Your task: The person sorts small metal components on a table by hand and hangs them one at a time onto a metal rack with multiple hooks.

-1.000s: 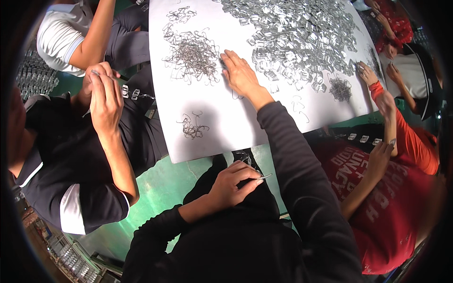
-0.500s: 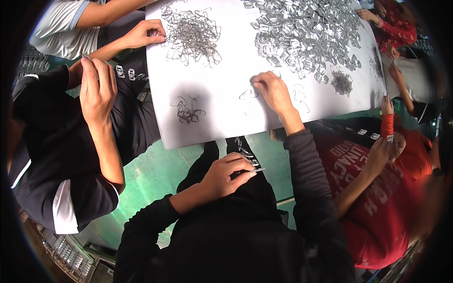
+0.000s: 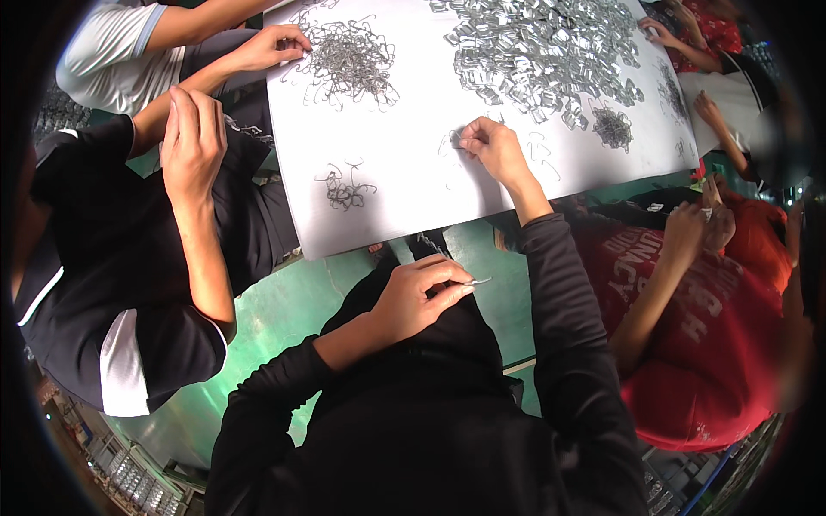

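My left hand [image 3: 419,297] is held over my lap, its fingers pinched on a small metal piece [image 3: 478,281] that sticks out to the right. My right hand [image 3: 493,148] reaches onto the white table [image 3: 404,206] and pinches at a few loose wire clips [image 3: 452,140] lying there. A big heap of shiny metal parts [image 3: 542,52] lies just beyond that hand. A small tangle of wire clips [image 3: 344,189] sits nearer the table's front edge, to the left.
A larger wire tangle [image 3: 348,58] lies at the back left, with another person's hand [image 3: 271,45] on it. A person in black [image 3: 103,258] sits at my left with raised hands [image 3: 191,142]. A person in red [image 3: 705,327] sits at my right. Green floor [image 3: 284,301] shows below the table.
My right hand has drawn back from the big heap toward me and now pinches at loose wire clips. My left hand stays over my lap with its metal piece.
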Motion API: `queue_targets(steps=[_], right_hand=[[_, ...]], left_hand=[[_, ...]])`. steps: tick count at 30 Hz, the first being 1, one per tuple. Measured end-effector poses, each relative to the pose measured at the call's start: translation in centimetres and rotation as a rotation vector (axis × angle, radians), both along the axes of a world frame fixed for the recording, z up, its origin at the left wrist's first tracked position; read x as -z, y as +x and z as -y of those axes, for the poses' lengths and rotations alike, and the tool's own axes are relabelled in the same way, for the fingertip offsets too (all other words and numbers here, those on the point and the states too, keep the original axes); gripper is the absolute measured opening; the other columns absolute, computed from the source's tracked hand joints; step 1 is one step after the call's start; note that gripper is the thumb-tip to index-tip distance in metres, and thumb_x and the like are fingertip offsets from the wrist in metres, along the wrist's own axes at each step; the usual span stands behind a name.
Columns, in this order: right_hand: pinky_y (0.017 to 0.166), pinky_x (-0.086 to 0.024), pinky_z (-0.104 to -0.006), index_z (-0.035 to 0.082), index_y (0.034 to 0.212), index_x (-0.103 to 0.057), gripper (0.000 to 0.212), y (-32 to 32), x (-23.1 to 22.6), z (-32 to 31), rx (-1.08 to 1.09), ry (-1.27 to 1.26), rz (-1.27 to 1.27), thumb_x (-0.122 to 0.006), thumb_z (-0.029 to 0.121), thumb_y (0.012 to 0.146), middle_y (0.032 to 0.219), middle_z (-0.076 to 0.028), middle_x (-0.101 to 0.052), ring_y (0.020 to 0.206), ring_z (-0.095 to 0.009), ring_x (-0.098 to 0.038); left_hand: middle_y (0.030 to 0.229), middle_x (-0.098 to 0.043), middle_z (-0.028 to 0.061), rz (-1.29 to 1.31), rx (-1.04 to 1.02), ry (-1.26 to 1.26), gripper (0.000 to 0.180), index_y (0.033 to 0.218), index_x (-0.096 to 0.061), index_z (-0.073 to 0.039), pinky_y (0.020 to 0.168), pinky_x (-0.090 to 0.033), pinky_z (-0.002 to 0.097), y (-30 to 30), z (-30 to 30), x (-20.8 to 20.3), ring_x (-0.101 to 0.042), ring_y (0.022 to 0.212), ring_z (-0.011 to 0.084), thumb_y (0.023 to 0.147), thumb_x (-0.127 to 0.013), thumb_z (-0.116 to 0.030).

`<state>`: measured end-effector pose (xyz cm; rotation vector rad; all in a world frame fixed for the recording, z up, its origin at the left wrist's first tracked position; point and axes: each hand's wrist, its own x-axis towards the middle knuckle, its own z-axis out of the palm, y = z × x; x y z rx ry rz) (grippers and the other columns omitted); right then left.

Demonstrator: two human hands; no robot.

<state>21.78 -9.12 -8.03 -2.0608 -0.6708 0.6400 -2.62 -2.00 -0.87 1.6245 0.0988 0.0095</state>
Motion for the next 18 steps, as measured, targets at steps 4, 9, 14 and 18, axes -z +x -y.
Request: queue_targets(steps=[4,9,14,18], right_hand=[[0.058,-0.049,-0.0226,-0.004,0.089,-0.062,0.011,-1.4,-1.8,2.1,0.230,0.208,-0.344,-0.063,0.006,0.084,0.073,-0.007,-0.064,0.063,-0.011,-0.061],[0.058,-0.046,-0.0218,-0.001,0.089,-0.059,0.016,-9.4,-9.9,6.7,0.387,0.340,-0.430,-0.061,0.015,0.087,0.080,-0.006,-0.062,0.069,-0.012,-0.060],[0.066,-0.044,-0.0215,0.001,0.086,-0.063,0.007,-17.2,-11.5,9.2,0.464,0.397,-0.149,-0.067,0.002,0.080,0.098,-0.006,-0.052,0.086,-0.011,-0.053],[0.067,-0.042,-0.0225,0.002,0.085,-0.063,0.007,-18.7,-10.6,9.1,0.561,0.340,0.000,-0.068,0.004,0.079,0.100,-0.005,-0.051,0.084,-0.010,-0.050]], left_hand=[[0.084,-0.062,0.0059,0.020,-0.049,-0.070,0.010,0.091,-0.062,0.001,0.067,-0.052,0.0227,0.3,0.3,0.2,-0.061,0.072,0.0115,0.081,-0.064,0.001],[0.089,-0.065,0.0081,-0.026,-0.058,-0.162,0.011,0.094,-0.058,0.003,0.071,-0.052,0.0222,0.4,0.5,0.3,-0.064,0.079,0.0104,0.083,-0.062,0.003],[0.092,-0.063,0.0102,-0.037,-0.036,-0.142,0.010,0.091,-0.057,0.005,0.073,-0.053,0.0215,0.9,0.4,-0.1,-0.064,0.084,0.0120,0.082,-0.061,0.007],[0.084,-0.066,0.0083,0.043,-0.081,-0.119,0.010,0.086,-0.058,0.002,0.067,-0.053,0.0223,1.7,0.9,-0.1,-0.067,0.077,0.0128,0.080,-0.065,0.002]])
